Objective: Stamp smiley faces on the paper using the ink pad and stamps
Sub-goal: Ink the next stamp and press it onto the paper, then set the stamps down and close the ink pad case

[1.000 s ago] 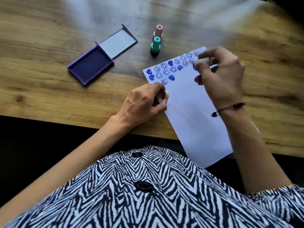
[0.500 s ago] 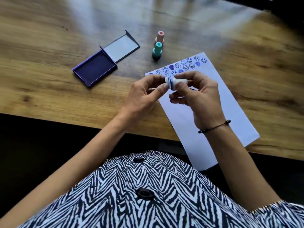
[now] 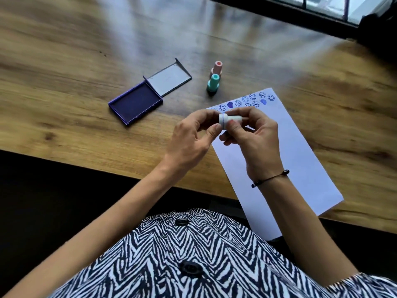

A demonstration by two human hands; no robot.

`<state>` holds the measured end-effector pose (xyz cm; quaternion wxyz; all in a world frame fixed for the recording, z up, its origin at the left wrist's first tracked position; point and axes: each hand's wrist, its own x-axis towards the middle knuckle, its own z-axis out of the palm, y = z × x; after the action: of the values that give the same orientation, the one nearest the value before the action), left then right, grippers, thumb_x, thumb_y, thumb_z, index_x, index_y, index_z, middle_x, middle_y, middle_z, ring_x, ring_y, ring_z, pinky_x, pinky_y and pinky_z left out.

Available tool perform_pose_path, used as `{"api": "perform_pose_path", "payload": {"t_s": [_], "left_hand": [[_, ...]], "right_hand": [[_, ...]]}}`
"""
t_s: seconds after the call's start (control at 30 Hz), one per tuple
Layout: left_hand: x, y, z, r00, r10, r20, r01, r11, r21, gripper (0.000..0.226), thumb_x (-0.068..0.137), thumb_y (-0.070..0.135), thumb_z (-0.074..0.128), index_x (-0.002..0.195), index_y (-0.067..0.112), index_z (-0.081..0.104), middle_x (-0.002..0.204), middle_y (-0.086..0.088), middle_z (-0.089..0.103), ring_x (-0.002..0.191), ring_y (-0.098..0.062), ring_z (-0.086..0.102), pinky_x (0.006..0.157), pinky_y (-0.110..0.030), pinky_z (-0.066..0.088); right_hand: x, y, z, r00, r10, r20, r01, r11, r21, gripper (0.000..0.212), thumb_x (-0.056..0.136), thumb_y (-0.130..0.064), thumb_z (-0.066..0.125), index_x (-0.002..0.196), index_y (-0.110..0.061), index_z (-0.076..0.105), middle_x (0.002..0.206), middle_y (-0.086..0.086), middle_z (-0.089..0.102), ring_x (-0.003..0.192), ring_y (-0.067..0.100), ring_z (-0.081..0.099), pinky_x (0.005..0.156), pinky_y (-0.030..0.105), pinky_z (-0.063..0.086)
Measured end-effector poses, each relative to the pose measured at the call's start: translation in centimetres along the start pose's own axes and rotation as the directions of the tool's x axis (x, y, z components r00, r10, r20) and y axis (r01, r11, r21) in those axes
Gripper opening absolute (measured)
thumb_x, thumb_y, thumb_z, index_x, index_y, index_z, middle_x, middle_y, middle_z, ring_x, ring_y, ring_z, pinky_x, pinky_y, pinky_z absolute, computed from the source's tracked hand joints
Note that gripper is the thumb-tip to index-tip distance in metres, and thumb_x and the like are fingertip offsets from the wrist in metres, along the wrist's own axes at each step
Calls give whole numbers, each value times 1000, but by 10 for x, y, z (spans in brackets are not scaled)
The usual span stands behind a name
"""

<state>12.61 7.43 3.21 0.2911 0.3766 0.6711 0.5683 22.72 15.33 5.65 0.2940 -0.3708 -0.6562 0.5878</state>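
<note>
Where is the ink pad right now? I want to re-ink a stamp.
In the head view the ink pad lies open on the wooden table, left of the paper and the teal stamp, beyond the left hand.

Right hand (image 3: 253,138) left paper, brought white stamp (image 3: 228,120) to left hand (image 3: 193,136).

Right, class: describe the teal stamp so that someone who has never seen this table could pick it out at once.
Start at the open ink pad on the wooden table, then look right, towards the top corner of the paper. Two small stamps stand upright there; the teal stamp is the nearer one, blue-green, while the pink stamp stands just behind it.
</note>
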Motion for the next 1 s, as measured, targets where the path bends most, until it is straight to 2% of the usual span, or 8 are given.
{"api": "perform_pose_path", "payload": {"t_s": [0.17,0.27,0.4,0.5,0.57,0.67,0.83,1.0], "left_hand": [[26,-9,-13,978,-154,-140,163,985,55,24,86,10,57,110,8,60,109,-10,68,100,-19,63,95,-41,50],[43,-13,-26,940,-227,-254,253,965,75,27,85,6,56,112,5,59,112,-14,67,104,-21,62,98,-40,48],[56,-11,-42,944,-168,-285,233,949,211,27,83,6,58,110,6,61,107,-12,69,99,-18,62,95,-26,46],[67,-10,-48,963,-62,-262,157,920,360,30,82,6,57,112,3,58,111,-16,66,102,-21,60,91,-22,41],[81,-13,-52,978,5,-207,103,856,507,35,82,7,56,116,0,53,117,-21,61,109,-29,55,97,-31,40],[107,-19,-62,992,30,-124,74,656,751,45,82,18,59,121,-1,44,124,-25,49,117,-38,42,100,-39,32],[142,-24,-74,991,-135,-12,70,431,900,56,76,27,65,117,-4,43,125,-29,43,119,-43,36,101,-46,35],[148,-24,-70,989,-145,38,21,383,923,45,71,25,67,102,-4,53,116,-29,47,109,-43,42,89,-46,42]], "right_hand": [[52,-4,19,990,-76,116,113,924,-365,8,78,-11,69,86,-10,69,70,6,66,62,19,66,59,25,50],[86,-6,35,942,-221,252,335,649,-683,14,81,-11,60,91,-13,70,94,11,71,86,32,64,73,33,49],[107,-2,48,839,-185,512,540,156,-827,19,86,-7,49,98,-10,63,104,14,63,88,39,62,63,35,41],[111,0,53,807,-150,571,583,44,-812,18,87,-4,46,98,-7,60,103,15,63,87,40,61,62,35,40],[111,2,54,810,-144,568,580,56,-813,21,87,-5,45,103,-9,59,106,15,62,89,39,61,63,36,40],[107,-1,50,855,-229,466,511,213,-833,32,84,-5,46,113,-15,56,113,14,61,94,41,60,70,41,48],[106,-13,32,898,-373,235,402,473,-784,33,81,-7,46,108,-18,62,105,12,68,93,38,61,75,42,50],[109,-23,33,926,-336,172,342,553,-760,29,83,-11,44,103,-18,64,103,14,71,94,36,62,80,41,50]]}}
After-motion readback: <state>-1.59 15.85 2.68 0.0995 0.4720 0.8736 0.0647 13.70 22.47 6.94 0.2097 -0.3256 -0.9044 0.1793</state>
